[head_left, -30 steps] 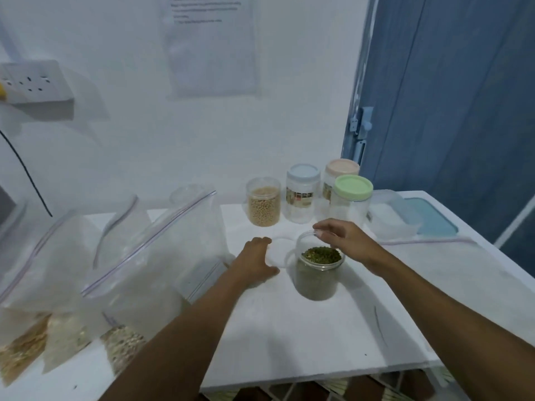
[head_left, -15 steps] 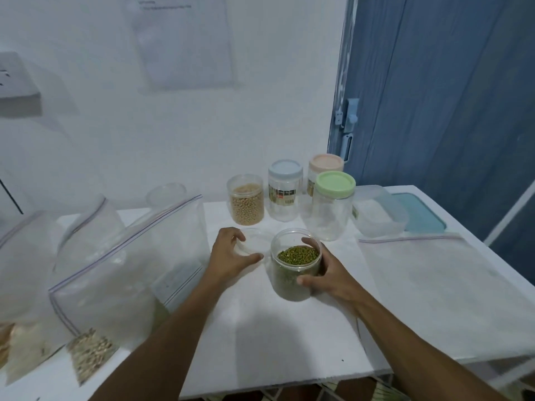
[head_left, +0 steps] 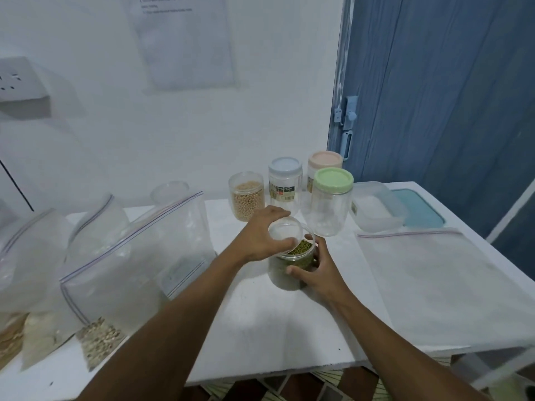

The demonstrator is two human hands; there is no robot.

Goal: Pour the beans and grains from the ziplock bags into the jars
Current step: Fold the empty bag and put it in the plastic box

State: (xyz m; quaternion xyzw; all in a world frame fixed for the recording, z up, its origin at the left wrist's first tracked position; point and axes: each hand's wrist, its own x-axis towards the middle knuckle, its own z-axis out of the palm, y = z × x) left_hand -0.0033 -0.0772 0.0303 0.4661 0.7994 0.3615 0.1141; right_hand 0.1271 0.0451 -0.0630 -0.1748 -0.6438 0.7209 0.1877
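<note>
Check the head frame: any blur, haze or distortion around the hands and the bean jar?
Head view: soft, hazy, bluish cast; door frame leans, wide-angle distortion; clear lid in the left hand barely separates from the white table; green beans in the jar read clearly; wall notice text unreadable.

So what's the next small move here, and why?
Probably lower the clear lid onto the green-bean jar and seat it: the left hand holds it partly over the open mouth, while the right hand grips the jar's side.
</note>
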